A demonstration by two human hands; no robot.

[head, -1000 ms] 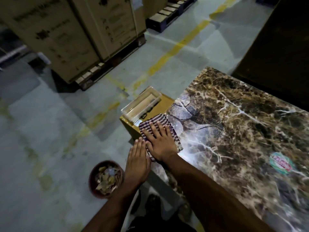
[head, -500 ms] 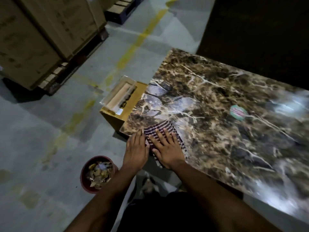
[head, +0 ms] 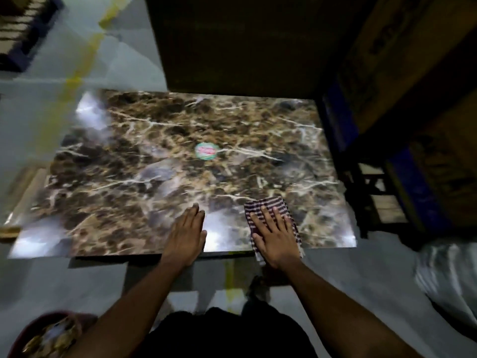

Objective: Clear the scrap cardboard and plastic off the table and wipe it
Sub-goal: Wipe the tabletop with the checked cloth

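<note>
A brown marble-patterned table (head: pixel 160 156) fills the middle of the view, with a round green and red sticker (head: pixel 205 151) near its centre. My right hand (head: pixel 276 235) presses flat, fingers spread, on a striped cloth (head: pixel 268 204) at the table's near right edge. My left hand (head: pixel 187 233) lies flat on the bare tabletop at the near edge, a little left of the cloth, fingers straight and together. A dark red bin (head: pixel 49 337) holding scraps stands on the floor at the lower left.
Stacked cardboard boxes (head: pixel 413 73) and a pallet rack stand close to the table's right side. A dark large box (head: pixel 232 42) is behind the table. A plastic-wrapped bundle (head: pixel 449 277) lies on the floor at right. A yellow floor line (head: pixel 80 68) runs at the far left.
My right hand slid the cloth from the table's left corner along the near edge to the right part. My left hand moved right with it, and my head turned to face the table.
</note>
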